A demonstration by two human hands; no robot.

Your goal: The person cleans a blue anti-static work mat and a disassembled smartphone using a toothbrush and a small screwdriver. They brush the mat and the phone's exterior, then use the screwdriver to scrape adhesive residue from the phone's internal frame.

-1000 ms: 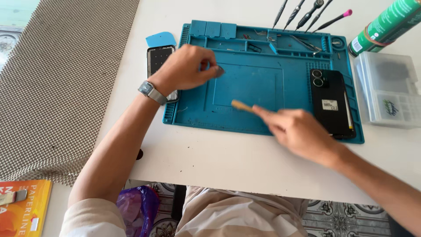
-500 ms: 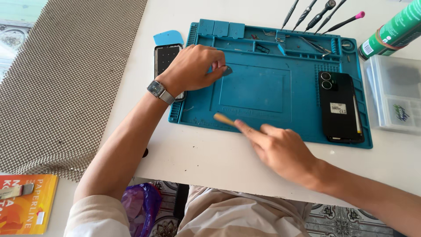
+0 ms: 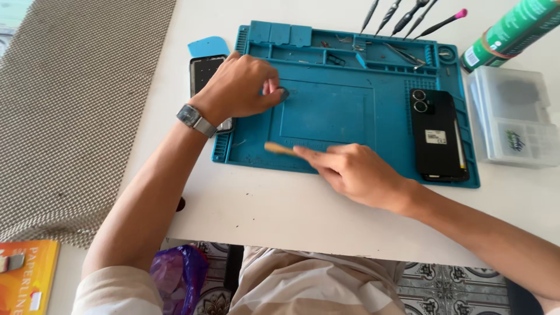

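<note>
- Since half a second ago the right hand [image 3: 356, 172] has slid leftward along the near edge of the blue repair mat [image 3: 326, 111], and the wooden stick [image 3: 280, 149] it carries now lies lower and flatter over the mat's front strip.
- The right hand's fingers are pinched around the stick's near end; the forearm comes in from the lower right, wrist resting at the mat's front edge.
- The left hand [image 3: 242, 87] has stayed at the mat's left side, knuckles up, fingers curled down onto the mat with a small dark part [image 3: 283, 93] at the fingertips; whether it is gripped or only pressed I cannot tell. A grey wristwatch [image 3: 192, 119] sits on that wrist.
- Under the left hand's heel lies a phone screen [image 3: 204, 73], half on the desk [image 3: 262, 204], with a blue plastic pry card [image 3: 208, 46] just beyond it.
- The mat's rear compartments hold tweezers [image 3: 402, 54] and small loose bits, too small to name.
- A black phone [image 3: 437, 134] lies back-up on the mat's right part.
- Right of the mat stands a clear plastic compartment box [image 3: 513, 116], contents blurred; a green bottle [image 3: 507, 32] lies behind it.
- Several screwdrivers [image 3: 408, 14] lie beyond the mat's far edge.
</note>
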